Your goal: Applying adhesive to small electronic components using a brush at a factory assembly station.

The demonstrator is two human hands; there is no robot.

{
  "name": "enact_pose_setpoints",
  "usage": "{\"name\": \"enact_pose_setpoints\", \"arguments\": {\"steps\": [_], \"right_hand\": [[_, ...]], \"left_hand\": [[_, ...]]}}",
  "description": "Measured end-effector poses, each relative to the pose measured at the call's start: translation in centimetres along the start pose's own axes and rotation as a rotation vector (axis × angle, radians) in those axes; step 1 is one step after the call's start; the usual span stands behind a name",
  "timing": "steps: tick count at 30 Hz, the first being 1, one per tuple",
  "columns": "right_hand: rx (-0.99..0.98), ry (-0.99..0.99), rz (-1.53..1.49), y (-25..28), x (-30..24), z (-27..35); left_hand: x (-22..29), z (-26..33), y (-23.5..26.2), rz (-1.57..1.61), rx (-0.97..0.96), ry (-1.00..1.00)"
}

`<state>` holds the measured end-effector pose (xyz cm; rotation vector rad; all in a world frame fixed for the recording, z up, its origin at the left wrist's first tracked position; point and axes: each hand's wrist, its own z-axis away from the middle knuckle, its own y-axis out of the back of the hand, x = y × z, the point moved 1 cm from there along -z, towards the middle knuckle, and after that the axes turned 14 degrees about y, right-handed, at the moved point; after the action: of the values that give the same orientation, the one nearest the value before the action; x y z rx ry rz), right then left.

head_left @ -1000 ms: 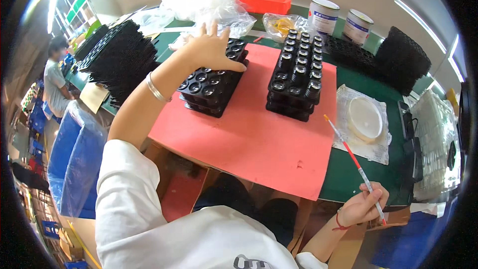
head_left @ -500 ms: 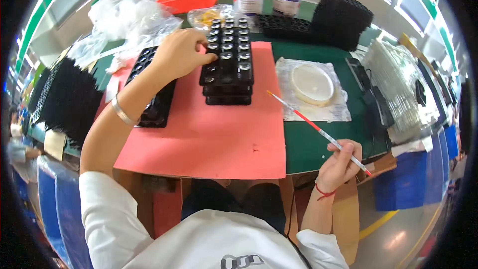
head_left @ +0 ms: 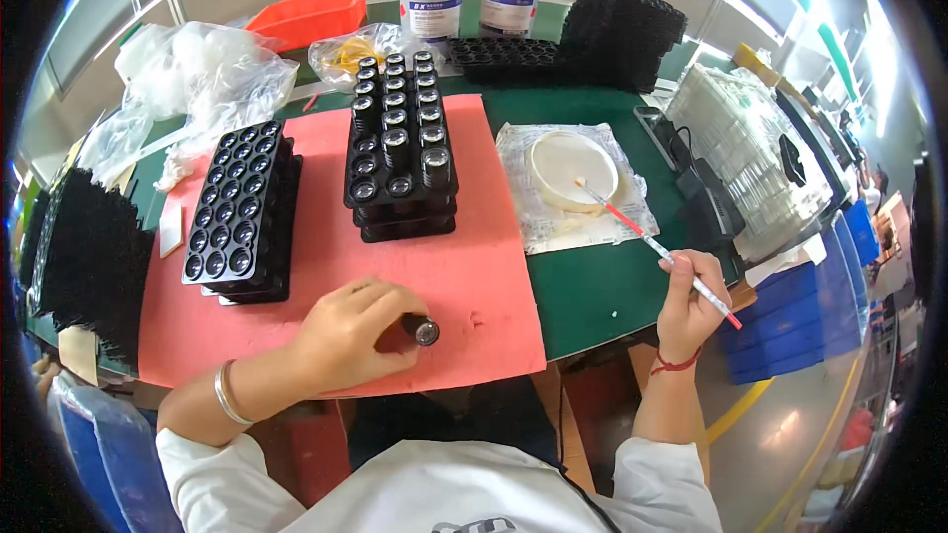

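My left hand (head_left: 351, 341) is closed around a short black cylinder (head_left: 426, 332) with a shiny, glassy end, just above the near part of the pink mat (head_left: 484, 286). Behind it stands a black holed tray (head_left: 405, 221), stacked on another, with several similar black cylinders upright in it. Its nearest row has sockets without raised cylinders. My right hand (head_left: 688, 304) grips a thin paintbrush (head_left: 634, 227) with a red and white handle. The brush tip is over or in a round whitish dish (head_left: 553, 199); whether it touches the contents I cannot tell. The dish rests on crumpled paper (head_left: 538, 239).
Left on the mat stands another stacked black tray (head_left: 267, 286). Farther back are plastic bags (head_left: 188, 74), a red bin (head_left: 311, 18), two tins (head_left: 432, 8) and stacked black trays (head_left: 622, 35). Clear plastic trays (head_left: 755, 153) stand right; black bristly material (head_left: 89, 276) lies left.
My left hand has come from the tray toward me, now with a black cylinder in it. The brush tip has moved from the mat's edge to the dish. The view has shifted.
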<state>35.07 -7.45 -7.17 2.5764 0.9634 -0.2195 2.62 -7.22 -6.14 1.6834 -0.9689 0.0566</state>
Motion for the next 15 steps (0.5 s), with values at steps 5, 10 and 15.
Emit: {"name": "enact_pose_setpoints", "arguments": {"steps": [5, 10, 15], "right_hand": [[-0.096, 0.058, 0.050, -0.3, -0.2, -0.7], [0.016, -0.154, -0.134, -1.6, -0.7, -1.1], [0.334, -0.283, -0.449, -2.1, -0.4, -0.4]], "left_hand": [[-0.4, 0.2, 0.2, 0.269, -0.008, 0.111], [-1.5, 0.5, 0.1, 0.669, -0.192, 0.573], [-3.2, 0.2, -0.4, 0.887, -0.154, 0.649]]}}
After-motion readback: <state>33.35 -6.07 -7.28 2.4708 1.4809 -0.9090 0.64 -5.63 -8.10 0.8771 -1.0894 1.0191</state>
